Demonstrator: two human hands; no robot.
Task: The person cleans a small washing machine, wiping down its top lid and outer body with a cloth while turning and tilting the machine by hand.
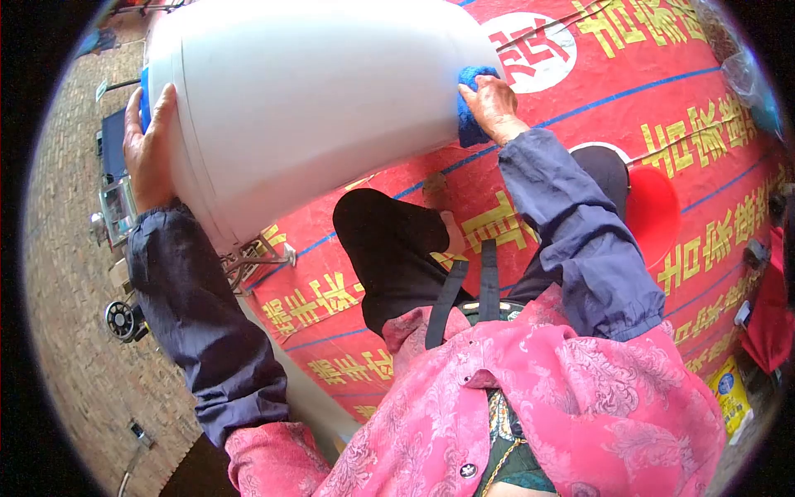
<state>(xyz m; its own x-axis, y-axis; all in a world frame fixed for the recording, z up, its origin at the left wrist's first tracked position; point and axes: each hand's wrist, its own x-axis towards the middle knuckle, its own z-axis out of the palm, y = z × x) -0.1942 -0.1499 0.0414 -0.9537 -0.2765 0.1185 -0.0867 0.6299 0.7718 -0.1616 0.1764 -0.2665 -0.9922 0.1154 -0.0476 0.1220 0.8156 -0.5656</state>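
A large white rounded object, like a barrel or tank, lies at the top of the view. My left hand rests on its left end, fingers apart, beside a blue edge. At its right end my right hand holds a blue cloth against the surface. The cloth is bunched under my fingers. Dark sleeve covers reach up both forearms.
Beneath lies a red sheet with yellow characters and blue lines. A red round object sits beside my right knee. At the left are a brick surface and a black wheel. A yellow packet lies lower right.
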